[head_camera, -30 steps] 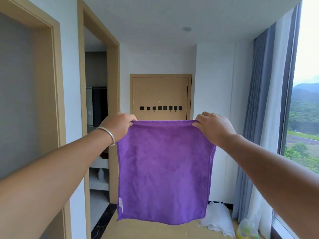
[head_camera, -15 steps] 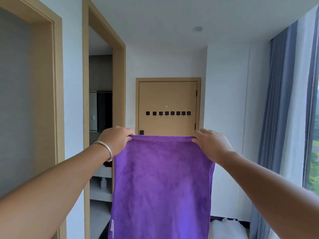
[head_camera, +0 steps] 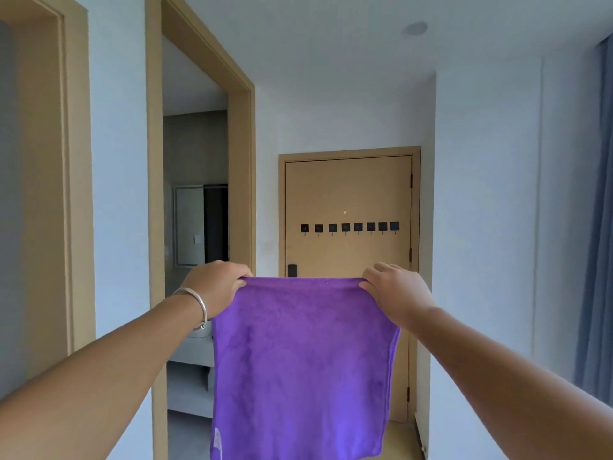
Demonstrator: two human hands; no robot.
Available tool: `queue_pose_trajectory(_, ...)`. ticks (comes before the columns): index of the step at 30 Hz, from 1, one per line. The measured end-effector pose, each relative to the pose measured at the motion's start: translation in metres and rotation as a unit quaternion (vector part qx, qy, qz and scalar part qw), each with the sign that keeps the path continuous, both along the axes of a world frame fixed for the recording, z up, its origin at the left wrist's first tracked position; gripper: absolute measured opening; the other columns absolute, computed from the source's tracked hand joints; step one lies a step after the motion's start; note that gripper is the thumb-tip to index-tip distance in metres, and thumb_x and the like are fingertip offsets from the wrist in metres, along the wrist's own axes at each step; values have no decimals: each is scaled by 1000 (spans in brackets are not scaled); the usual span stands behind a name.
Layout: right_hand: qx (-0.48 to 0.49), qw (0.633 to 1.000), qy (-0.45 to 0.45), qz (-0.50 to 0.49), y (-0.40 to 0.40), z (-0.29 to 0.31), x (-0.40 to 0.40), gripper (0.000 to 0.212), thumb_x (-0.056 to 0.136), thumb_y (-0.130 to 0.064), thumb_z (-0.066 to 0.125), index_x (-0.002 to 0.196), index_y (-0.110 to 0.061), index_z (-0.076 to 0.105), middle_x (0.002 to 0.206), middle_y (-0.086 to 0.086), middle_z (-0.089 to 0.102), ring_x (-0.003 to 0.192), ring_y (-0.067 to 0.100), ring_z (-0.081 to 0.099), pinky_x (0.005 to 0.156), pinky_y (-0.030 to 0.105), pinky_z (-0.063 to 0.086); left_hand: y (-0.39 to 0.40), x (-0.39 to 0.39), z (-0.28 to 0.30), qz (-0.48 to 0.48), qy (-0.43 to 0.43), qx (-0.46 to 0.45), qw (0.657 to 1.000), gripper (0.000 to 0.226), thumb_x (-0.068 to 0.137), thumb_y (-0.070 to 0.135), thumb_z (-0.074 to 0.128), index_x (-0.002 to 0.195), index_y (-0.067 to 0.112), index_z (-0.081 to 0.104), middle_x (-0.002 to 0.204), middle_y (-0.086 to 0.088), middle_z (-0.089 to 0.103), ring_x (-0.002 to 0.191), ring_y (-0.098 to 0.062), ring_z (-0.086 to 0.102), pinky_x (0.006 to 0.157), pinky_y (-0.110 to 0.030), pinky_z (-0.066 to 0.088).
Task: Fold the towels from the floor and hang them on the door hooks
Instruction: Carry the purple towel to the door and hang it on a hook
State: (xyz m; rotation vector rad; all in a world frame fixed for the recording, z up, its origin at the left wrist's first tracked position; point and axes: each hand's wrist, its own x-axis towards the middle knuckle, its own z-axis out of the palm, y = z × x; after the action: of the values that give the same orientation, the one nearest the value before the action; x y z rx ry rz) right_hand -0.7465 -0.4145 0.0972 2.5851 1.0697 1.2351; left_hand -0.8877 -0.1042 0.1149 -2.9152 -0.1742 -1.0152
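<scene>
Purple towel (head_camera: 300, 366) hangs flat, held up by its top corners. Left hand (head_camera: 217, 288) pinches the left corner, right hand (head_camera: 394, 295) the right; both grips are grasping cloth. Since a second ago the towel sits lower in view and the door (head_camera: 348, 194) with its row of hooks (head_camera: 350, 227) is bigger, now fully visible above the towel's edge. Window and floor clutter are gone from view. Judging by this: walking to hang it.

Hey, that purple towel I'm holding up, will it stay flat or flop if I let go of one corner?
Probably flop: the purple towel hangs limp, its top edge sagging between the left hand and right hand. It looks light, since fingertip pinches hold it.
</scene>
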Motion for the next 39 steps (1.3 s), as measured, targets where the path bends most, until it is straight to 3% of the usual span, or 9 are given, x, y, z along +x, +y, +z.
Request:
queue_pose_trajectory(4,6,1000,16,-6,35,-8,57,17,99,-28,49,114,-25,57,96,-6,53,84,12,55,64,27,54,39,61,-6,0,7,-2,1000,23,99,28,43,99,34,65,85,15,64,77,-9,56,58,-19,35)
queue_pose_trajectory(9,35,999,33,-22,92,-22,126,25,102,-33,37,114,-25,57,96,-6,53,84,15,56,67,30,54,102,146,-17,-15,23,-3,1000,23,98,27,44,99,34,66,87,14,65,80,-10,59,71,-29,47)
queue_pose_trajectory(15,8,998,21,-51,170,-14,216,22,100,-27,44,117,-24,57,99,-5,54,84,15,56,65,26,49,187,246,-11,-43,30,6,999,23,98,29,43,104,36,65,94,13,68,85,-12,61,74,-31,49)
queue_pose_trajectory(21,29,998,-1,-61,231,-9,296,23,102,-30,39,113,-26,59,96,-7,56,81,14,56,67,24,40,247,329,-8,-52,30,-6,998,23,98,28,44,104,35,65,96,12,67,88,-14,60,76,-32,49)
queue_pose_trajectory(26,59,997,19,-56,263,-19,365,27,103,-35,35,110,-27,60,96,-8,56,79,13,55,72,25,44,281,400,-16,-60,32,1,998,23,98,27,43,100,34,65,87,14,65,80,-10,57,60,-22,37)
queue_pose_trajectory(30,65,996,20,-54,281,-28,436,30,103,-38,33,107,-28,60,94,-8,57,75,12,54,71,26,44,298,465,-24,-53,42,9,998,24,98,26,42,99,33,65,87,12,66,79,-12,59,67,-28,46)
queue_pose_trajectory(39,76,996,15,-44,317,-10,622,33,102,-41,34,101,-26,62,94,-5,57,79,18,57,64,27,33,325,633,-4,-30,38,25,999,26,97,23,42,102,34,64,92,11,66,83,-15,57,68,-28,43)
